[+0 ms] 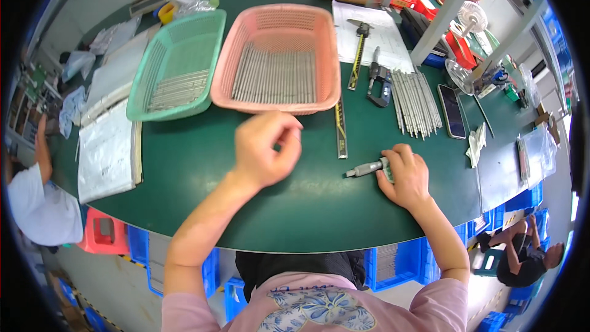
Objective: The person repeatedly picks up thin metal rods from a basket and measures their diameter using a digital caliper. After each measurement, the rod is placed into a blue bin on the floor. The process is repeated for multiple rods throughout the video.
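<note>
My left hand (265,147) is at the near rim of a pink plastic basket (336,80). Its fingers are curled in, with a small gap inside the thumb; whether anything is in them is hidden. Several thin grey metal rods (276,77) lie side by side in that basket. My right hand (407,177) is closed around a micrometer (367,169), whose grey barrel points left over the table; the palm covers the rest of it. Beyond this hand, a row of loose metal rods (416,103) lies on the green table (295,209).
A green basket (136,101) with rods stands left of the pink one. Another micrometer (380,86), a caliper (359,49), a steel ruler (341,129) and a phone (452,110) lie on the table. A binder (107,154) is at left. Other people sit on both sides.
</note>
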Motion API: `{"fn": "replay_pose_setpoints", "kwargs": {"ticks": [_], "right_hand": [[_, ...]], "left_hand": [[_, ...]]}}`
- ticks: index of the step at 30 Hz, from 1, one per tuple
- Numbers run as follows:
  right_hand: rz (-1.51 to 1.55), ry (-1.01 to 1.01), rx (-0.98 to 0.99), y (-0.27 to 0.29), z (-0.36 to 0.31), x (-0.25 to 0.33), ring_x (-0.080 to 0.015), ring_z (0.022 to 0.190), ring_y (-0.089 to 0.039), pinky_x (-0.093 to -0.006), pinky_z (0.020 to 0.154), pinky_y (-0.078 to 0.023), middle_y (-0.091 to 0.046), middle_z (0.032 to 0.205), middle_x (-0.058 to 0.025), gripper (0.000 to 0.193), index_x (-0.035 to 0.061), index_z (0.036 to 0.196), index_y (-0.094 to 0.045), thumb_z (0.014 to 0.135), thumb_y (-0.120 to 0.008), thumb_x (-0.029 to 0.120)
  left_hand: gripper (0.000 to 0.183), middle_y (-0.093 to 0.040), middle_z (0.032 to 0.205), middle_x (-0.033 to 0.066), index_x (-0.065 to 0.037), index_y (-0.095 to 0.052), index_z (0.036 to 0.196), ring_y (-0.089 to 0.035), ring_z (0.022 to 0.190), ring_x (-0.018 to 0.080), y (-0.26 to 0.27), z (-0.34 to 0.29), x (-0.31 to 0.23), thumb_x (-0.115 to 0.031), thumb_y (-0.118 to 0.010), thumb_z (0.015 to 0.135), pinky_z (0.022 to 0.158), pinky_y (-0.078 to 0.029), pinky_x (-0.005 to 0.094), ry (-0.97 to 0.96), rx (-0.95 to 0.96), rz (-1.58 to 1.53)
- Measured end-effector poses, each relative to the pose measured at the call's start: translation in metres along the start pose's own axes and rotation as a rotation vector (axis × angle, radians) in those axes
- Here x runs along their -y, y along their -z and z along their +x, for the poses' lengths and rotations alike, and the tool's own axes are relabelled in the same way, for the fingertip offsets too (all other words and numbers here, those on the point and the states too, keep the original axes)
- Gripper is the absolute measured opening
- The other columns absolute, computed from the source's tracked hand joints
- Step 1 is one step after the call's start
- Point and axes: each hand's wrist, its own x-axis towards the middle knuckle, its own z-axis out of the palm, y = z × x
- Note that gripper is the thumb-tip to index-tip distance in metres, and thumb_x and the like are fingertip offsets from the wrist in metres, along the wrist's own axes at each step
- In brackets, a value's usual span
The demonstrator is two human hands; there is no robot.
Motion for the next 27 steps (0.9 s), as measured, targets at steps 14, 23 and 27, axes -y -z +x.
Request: {"fn": "replay_pose_setpoints", "kwargs": {"ticks": [14,23,27], "right_hand": [[0.266,-0.028,-0.082,-0.002,-0.009,-0.013,-0.0258,0.075,-0.054,-0.0371,0.064,-0.043,-0.048,0.083,-0.0095,0.022,0.0055,0.094,-0.048,0.075,-0.054,0.016],[0.649,-0.115,-0.387,0.012,-0.016,-0.022,-0.0257,0.081,-0.052,-0.0354,0.069,-0.043,-0.049,0.093,-0.011,0.027,0.0054,0.104,-0.047,0.078,-0.051,0.013],[1.566,-0.31,-0.502,0.006,-0.006,-0.023,-0.0203,0.089,-0.055,-0.0331,0.074,-0.046,-0.055,0.104,-0.0128,0.034,0.0039,0.111,-0.046,0.08,-0.046,0.018]], "left_hand": [[0.044,-0.043,0.037,0.0068,-0.005,-0.049,0.044,-0.041,0.031,0.0166,-0.055,0.141,0.089,-0.032,-0.06,0.077,0.032,-0.029,0.0326,0.82,0.956,0.495],[0.025,-0.045,0.044,0.0033,-0.004,-0.052,0.056,-0.042,0.031,0.0129,-0.044,0.125,0.099,-0.017,-0.048,0.078,0.026,-0.029,0.0264,0.897,0.79,0.269],[0.029,-0.037,0.041,-0.0008,-0.012,-0.044,0.052,-0.035,0.03,0.0112,-0.019,0.13,0.103,-0.019,-0.047,0.08,0.028,-0.025,0.0249,0.984,0.559,-0.069]]}}
